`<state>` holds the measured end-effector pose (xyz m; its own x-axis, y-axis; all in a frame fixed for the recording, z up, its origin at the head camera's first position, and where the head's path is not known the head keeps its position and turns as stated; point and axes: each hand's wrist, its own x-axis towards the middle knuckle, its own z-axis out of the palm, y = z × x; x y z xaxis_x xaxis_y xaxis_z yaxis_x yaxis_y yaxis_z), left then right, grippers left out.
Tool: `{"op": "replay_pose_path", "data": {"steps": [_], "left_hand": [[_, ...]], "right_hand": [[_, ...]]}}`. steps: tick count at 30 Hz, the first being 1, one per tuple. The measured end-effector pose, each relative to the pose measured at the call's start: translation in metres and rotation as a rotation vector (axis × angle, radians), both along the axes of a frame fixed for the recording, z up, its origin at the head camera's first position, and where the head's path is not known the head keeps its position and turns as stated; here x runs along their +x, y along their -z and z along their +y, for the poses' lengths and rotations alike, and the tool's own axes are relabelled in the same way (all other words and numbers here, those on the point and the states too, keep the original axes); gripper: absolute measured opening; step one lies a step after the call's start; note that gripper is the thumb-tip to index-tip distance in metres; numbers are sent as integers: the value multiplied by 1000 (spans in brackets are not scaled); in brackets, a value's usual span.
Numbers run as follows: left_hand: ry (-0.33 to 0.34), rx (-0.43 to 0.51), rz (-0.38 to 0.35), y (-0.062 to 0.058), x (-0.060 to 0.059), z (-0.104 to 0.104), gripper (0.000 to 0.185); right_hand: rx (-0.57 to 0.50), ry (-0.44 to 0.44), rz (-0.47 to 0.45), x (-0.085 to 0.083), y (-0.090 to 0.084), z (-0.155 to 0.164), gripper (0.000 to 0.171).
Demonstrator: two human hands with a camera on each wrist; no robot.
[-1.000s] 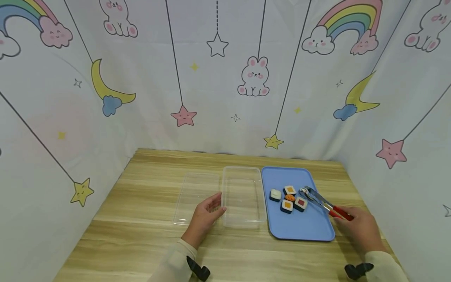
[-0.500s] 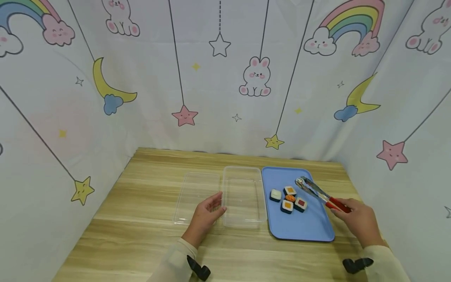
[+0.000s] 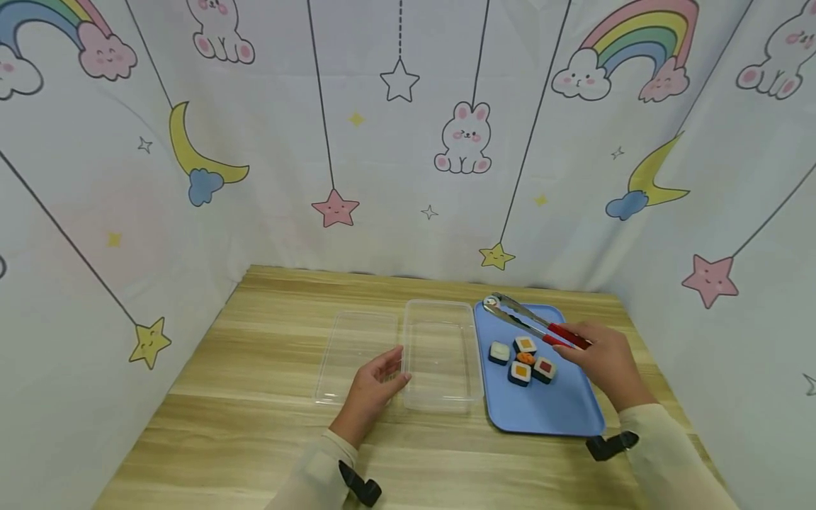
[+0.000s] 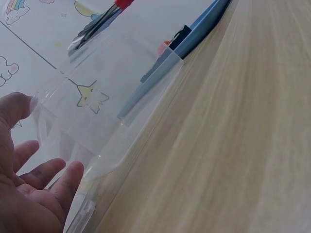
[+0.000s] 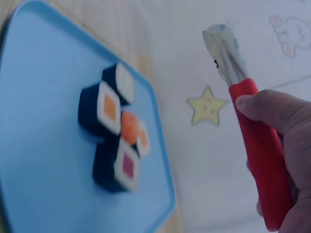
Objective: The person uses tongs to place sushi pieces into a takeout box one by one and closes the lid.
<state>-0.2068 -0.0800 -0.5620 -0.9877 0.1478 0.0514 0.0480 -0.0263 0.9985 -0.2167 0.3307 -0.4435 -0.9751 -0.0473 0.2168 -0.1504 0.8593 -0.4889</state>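
Since a second ago the right hand (image 3: 605, 361) has lifted the tongs (image 3: 529, 322) off the right side of the blue tray (image 3: 548, 414) and swung them up and leftward, so their metal tips now hang in the air over the tray's far left corner, close to the clear container (image 3: 440, 354). That hand grips the red handles with thumb on top and fingers curled round them, probably because a grip far back on the handles leaves the two arms free to spring; the arms stand slightly apart and carry nothing.

Five toy sushi pieces (image 3: 523, 358) sit clustered on the tray, just below and nearer the person than the tong tips, and just to the left of the gripping hand; nothing touches them. In the right wrist view the same cluster (image 5: 116, 136) lies well under the tongs (image 5: 243, 111).

On the other side, the left hand (image 3: 376, 386) rests on the bench (image 3: 255, 432) with relaxed, nearly straight fingers laid against the container's near left wall, seemingly to keep the light box from sliding. A flat clear lid (image 3: 353, 354) lies just left of the container, partly beneath those fingers
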Motion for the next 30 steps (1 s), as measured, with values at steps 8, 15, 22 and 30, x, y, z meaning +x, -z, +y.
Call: {"op": "replay_pose_path", "data": {"steps": [8,15,22,30], "left_hand": [[-2,-8,5,2,-1,0,60],[0,-21,15,1,-1,-1,60],[-10,-8,-3,2,-1,-1,58],[-4,-16,4,4,-2,-2,59]], "right_hand": [[10,-111,-59,-27,0,-47,45],[58,-223,-71,-42,9,-86,37],[157,-262,-123,-58,15,-110,35],[307,-332,-128,-73,9,-129,28]]}}
